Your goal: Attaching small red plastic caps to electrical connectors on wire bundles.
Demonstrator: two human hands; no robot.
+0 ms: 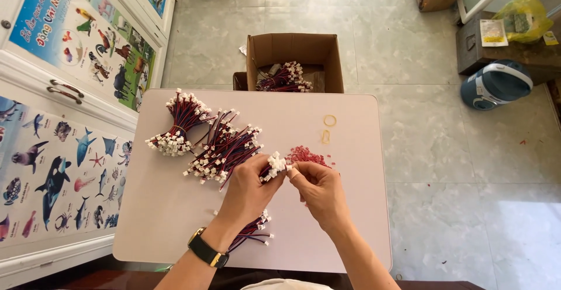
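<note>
A home: tiled floor [444, 167], children's animal posters [87, 38], folding table [350, 149].

A bundle of red, blue and black wires [266, 199] with small white plug connectors [276, 164] at both ends sits in the left hand's grip, upper connectors fanned upward above the surface, lower ends trailing near the wrist.
</note>
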